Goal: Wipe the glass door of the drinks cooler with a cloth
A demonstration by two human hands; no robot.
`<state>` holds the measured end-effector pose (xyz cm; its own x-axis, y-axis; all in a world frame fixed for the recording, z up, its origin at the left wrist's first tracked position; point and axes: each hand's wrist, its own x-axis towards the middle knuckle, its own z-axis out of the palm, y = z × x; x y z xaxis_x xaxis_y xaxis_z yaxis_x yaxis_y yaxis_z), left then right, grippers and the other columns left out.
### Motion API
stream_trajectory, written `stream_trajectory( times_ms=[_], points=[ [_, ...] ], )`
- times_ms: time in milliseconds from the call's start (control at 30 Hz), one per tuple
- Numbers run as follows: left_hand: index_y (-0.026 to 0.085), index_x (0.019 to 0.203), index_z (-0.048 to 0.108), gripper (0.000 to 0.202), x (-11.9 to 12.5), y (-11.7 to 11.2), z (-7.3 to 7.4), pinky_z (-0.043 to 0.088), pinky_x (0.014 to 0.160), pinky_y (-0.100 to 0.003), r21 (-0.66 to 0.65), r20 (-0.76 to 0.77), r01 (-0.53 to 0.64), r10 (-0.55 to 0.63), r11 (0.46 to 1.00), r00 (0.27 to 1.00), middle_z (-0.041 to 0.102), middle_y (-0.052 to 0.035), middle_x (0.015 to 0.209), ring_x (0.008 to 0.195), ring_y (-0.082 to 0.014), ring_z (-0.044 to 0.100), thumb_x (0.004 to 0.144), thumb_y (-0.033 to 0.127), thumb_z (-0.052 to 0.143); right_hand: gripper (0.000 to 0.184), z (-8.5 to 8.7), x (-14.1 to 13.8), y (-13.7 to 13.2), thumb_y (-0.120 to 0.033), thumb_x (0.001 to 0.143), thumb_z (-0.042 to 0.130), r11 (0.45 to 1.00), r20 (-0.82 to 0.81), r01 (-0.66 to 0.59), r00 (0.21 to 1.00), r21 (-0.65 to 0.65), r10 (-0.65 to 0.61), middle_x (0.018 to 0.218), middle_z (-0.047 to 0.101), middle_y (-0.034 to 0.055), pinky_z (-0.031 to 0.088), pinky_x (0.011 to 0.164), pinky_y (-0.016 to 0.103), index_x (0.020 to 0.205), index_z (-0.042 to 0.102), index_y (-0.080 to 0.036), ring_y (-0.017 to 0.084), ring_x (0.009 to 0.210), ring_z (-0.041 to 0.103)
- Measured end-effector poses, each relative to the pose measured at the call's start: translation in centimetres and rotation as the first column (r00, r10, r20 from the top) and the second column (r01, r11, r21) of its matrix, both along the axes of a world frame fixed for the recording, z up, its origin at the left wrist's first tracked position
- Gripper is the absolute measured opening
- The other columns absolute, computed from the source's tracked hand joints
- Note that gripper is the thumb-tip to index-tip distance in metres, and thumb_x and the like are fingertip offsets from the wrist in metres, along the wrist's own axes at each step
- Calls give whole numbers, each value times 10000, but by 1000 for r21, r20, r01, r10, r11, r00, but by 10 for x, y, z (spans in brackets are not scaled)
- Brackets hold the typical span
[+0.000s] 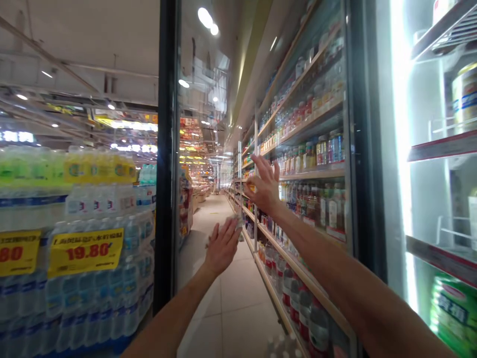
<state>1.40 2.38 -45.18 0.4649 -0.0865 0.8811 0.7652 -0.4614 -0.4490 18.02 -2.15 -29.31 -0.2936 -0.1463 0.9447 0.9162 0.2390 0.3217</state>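
Note:
The glass door (208,164) of an upright drinks cooler stands swung open in front of me, its dark frame (166,149) on the left. My left hand (223,246) lies flat against the glass, fingers stretched, pressing what looks like a pale cloth (239,226); only its edges show around the hand. Higher and to the right, my right hand (265,184) is raised at the glass with fingers spread and bent. It holds nothing that I can see. Whether its fingertips touch the pane I cannot tell.
At left, stacked packs of bottled water (93,288) carry yellow price signs (85,252). The cooler's lit shelves (443,146) are at right, with a green package (452,313) low down. Shelves of bottles (309,154) and a tiled aisle floor (212,214) show in the glass.

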Motion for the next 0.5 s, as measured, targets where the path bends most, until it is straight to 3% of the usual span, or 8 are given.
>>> stream_trajectory(
  times_ms=[133,233,300,367,433,500],
  points=[
    [189,1246,459,413,-1,-1,2,103,1121,-430,8,-6,8,-8,1000,1000,473,-91,1326,1357,-181,171,835,147,452,222,55,-52,-18,-325,852,383,992,69,-93,994,83,87,1414,336,-32,7,1115,498,864,587,-236,186,1375,151],
    [180,1219,481,388,-3,-1,5,89,1123,-426,9,-26,9,-9,1000,1000,484,-91,1317,1360,-176,165,833,146,458,243,68,-69,-18,-339,856,379,978,87,-159,985,135,148,1426,306,-30,-15,1106,512,940,579,-230,198,1382,112],
    [196,1219,479,384,-8,1,9,82,1125,-426,15,-61,12,-11,1000,998,486,-79,1318,1357,-169,184,837,156,454,237,62,-63,-12,-339,854,390,978,73,-151,987,144,141,1428,310,-20,1,1105,508,899,594,-226,203,1378,133],
    [205,1216,481,374,-16,6,18,92,1124,-425,21,-18,-1,2,1000,1000,480,-78,1325,1349,-169,214,845,167,446,221,44,-42,-1,-335,844,417,989,44,-98,995,112,93,1425,331,-1,29,1102,508,870,611,-232,210,1365,181],
    [191,1223,476,372,-25,12,29,122,1115,-437,14,155,-34,32,999,987,440,-106,1354,1345,-191,233,852,187,441,209,20,-11,9,-326,828,456,999,15,-14,1000,38,13,1418,354,24,63,1092,521,935,618,-252,224,1345,233],
    [172,1247,455,391,-29,16,39,155,1098,-465,4,373,-68,61,998,926,379,-138,1390,1347,-221,226,858,202,434,291,-6,20,15,-303,816,483,996,-26,84,996,-31,-85,1416,364,54,110,1072,542,1089,579,-271,243,1336,255]
  ],
)
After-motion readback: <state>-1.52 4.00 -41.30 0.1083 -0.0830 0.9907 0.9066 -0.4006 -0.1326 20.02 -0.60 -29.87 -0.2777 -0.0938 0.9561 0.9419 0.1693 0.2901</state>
